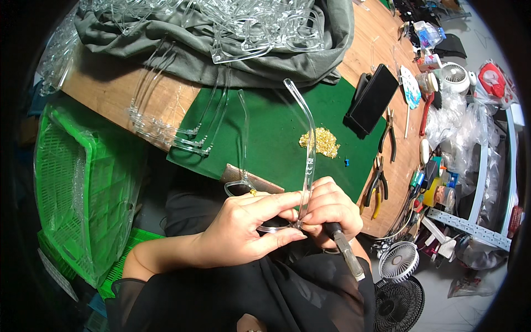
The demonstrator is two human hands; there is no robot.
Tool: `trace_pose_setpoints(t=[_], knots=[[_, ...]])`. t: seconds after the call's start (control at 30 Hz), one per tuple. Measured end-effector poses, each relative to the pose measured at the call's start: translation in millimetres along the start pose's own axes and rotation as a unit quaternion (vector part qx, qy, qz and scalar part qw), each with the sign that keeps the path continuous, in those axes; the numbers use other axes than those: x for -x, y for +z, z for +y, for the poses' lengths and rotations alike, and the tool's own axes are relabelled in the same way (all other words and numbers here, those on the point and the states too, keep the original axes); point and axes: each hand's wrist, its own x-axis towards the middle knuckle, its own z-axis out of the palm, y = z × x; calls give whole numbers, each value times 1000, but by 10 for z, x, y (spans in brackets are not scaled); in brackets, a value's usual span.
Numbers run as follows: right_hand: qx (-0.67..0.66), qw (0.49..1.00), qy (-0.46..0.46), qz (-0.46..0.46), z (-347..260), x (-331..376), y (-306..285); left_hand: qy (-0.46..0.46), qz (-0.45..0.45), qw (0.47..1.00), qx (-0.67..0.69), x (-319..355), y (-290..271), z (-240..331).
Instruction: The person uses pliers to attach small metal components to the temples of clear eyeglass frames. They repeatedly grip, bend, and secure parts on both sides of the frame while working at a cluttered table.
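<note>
Close to my body, my left hand (249, 224) is closed on a clear plastic eyeglass frame (271, 228). One temple arm (308, 138) of it stands up between my hands, and the other (244, 133) reaches away over the green mat. My right hand (333, 212) meets the left at the hinge, its fingers bent against the base of the upright temple. In its palm lies a screwdriver-like tool (348, 253) with a black collar and a clear handle pointing back toward me. The tool's tip and the hinge are mostly hidden by my fingers.
A pile of small gold-coloured parts (321, 142) lies on the green mat (265, 155). Beyond it, clear frames (265, 33) heap on grey cloth (182, 52); several more frames (171, 135) line the left edge. Phone (373, 99), pliers (377, 182) and green crate (83, 188) surround the mat.
</note>
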Motion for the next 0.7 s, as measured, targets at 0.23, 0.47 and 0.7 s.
trace_pose_setpoints(t=[0.23, 0.47, 0.7], knots=[[-14, 1000, 2, -10, 2, 8, -16, 24, -5, 999, -27, 10, 3, -32], [-34, 999, 2, -5, -2, 12, -8, 47, -8, 998, -38, 13, 9, -53], [-42, 999, 9, -25, -12, 2, -26, 21, -22, 999, -24, 31, 1, -41]])
